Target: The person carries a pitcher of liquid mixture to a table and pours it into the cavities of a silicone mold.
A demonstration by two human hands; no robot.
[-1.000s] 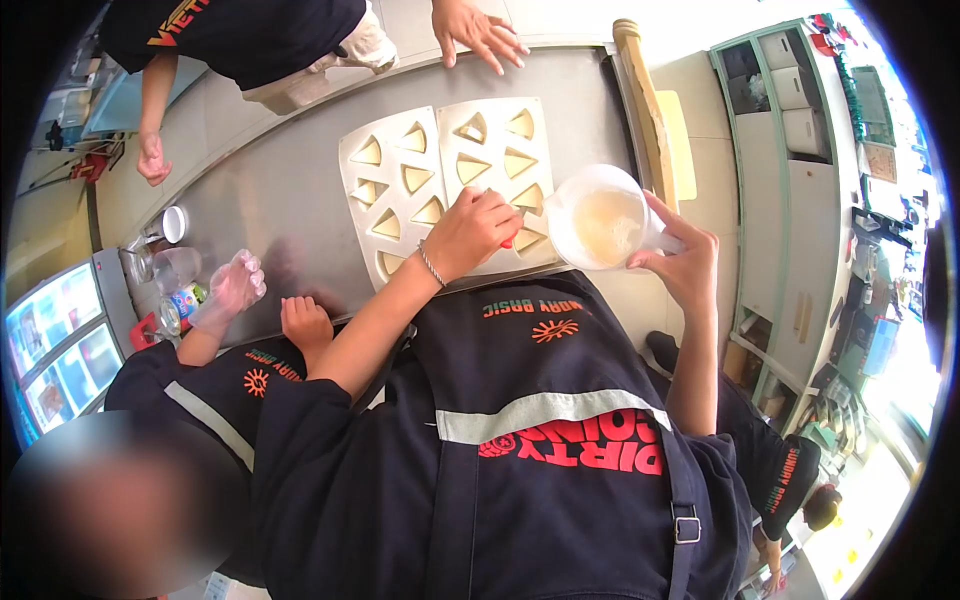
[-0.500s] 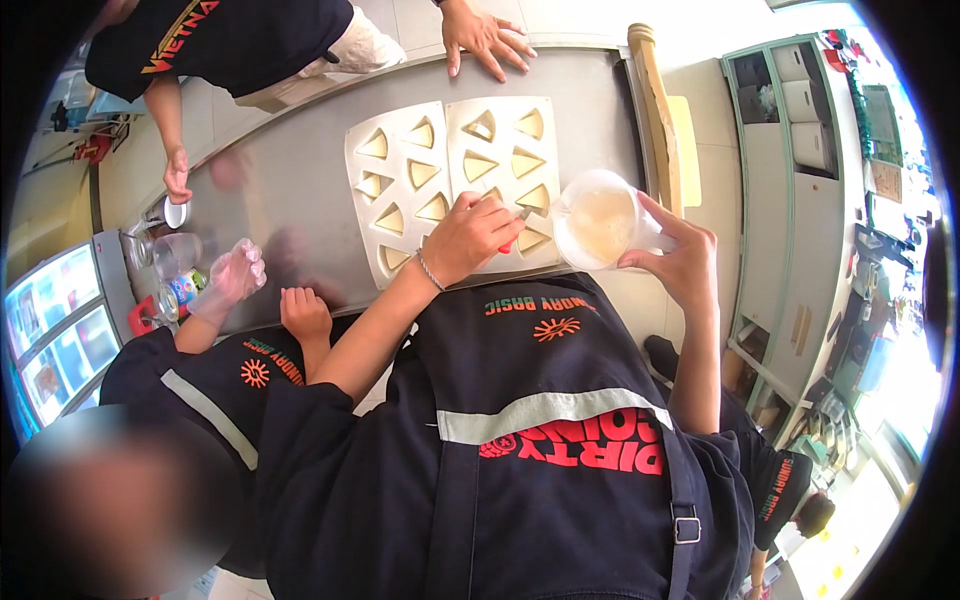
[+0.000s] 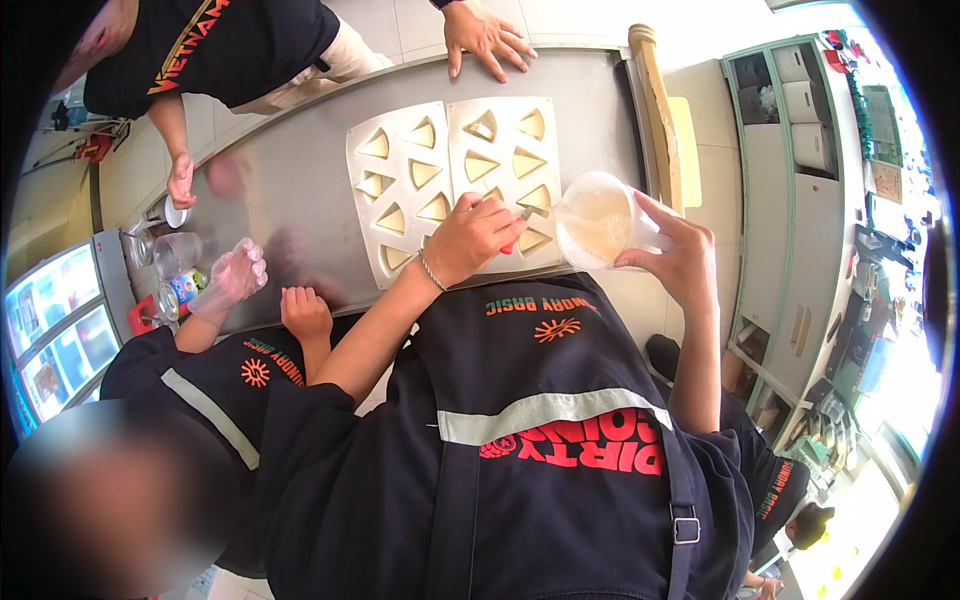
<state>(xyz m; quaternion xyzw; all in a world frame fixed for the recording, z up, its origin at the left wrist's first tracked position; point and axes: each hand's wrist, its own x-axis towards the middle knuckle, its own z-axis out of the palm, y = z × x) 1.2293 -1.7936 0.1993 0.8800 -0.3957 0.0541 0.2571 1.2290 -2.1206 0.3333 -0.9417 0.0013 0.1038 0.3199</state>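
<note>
My right hand (image 3: 682,252) grips the handle side of a translucent plastic jug (image 3: 573,242) with pale, creamy liquid inside. The jug leans over the right edge of a cream-coloured mould (image 3: 505,145) with wedge-shaped cavities. Closed above the same mould, my left hand (image 3: 470,238) holds a small red-handled tool (image 3: 508,247); its metal tip points toward the jug's spout, and most of it is hidden by my fingers. A second, similar mould (image 3: 402,150) lies alongside to the left. Several cavities look pale inside, though how full they are is hard to tell.
The moulds lie on a metal table (image 3: 310,170). A person's hand (image 3: 488,42) rests flat on its far edge. Beside me on the left is a co-worker's gloved hand (image 3: 238,272). Clear containers (image 3: 178,254) stand at the left end, a wooden rail (image 3: 655,120) at the right.
The jug's liquid now reaches closer to the spout, as the jug has tipped slightly left. My left hand has barely moved. The person across the table has shifted a little.
</note>
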